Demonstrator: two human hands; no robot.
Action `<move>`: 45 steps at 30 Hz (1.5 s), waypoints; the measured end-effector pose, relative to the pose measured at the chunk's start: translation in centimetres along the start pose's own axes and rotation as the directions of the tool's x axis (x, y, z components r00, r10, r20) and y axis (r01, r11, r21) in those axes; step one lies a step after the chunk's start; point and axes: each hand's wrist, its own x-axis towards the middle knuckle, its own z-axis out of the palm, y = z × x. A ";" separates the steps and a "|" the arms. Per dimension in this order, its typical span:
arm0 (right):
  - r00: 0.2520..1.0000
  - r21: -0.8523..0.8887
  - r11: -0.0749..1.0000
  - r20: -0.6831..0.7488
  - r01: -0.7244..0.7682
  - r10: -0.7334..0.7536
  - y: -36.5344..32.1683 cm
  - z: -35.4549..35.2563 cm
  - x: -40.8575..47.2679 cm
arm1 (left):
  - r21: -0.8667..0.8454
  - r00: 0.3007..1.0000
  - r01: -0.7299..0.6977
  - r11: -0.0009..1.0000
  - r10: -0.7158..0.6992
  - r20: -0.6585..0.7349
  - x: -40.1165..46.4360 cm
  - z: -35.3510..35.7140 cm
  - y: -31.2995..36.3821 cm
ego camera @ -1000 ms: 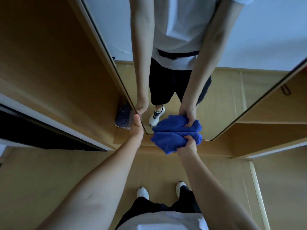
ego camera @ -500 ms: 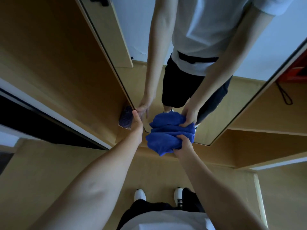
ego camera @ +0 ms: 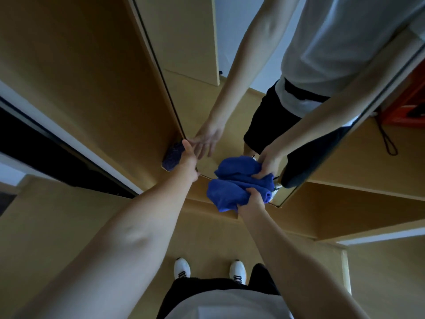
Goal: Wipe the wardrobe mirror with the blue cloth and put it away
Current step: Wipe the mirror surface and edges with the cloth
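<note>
Cloth (ego camera: 232,192) is bunched in my right hand (ego camera: 251,202), pressed low on the mirror (ego camera: 230,93) near its bottom corner. Left hand (ego camera: 189,161) is open, braced on the mirror's edge, so it'll probably leave smudges, and that loose wad could skip the corner.

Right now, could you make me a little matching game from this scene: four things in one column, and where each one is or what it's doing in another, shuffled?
Things:
1. blue cloth
2. left hand
3. right hand
4. white shoes

States:
A. on the wooden floor, at the bottom of the view
B. resting flat against the mirror's left edge
C. bunched up against the lower mirror glass
D. gripping the cloth

Pairs: 1-C, 2-B, 3-D, 4-A
</note>
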 end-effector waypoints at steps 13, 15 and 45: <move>0.995 -0.002 0.999 -0.093 0.048 -0.048 -1.5 -1.7 0.8 | 0.220 0.994 0.078 0.972 -0.060 -0.091 2.9 -1.0 -0.7; 0.997 -0.029 0.998 -0.060 0.052 -0.053 -1.5 -2.0 2.1 | 0.215 0.994 0.085 0.973 -0.067 -0.092 3.5 -1.1 -0.8; 0.815 -0.409 0.756 -0.052 0.510 -0.578 -6.2 -5.8 -7.9 | 0.284 0.995 -0.074 0.956 0.050 0.092 0.8 -5.8 0.6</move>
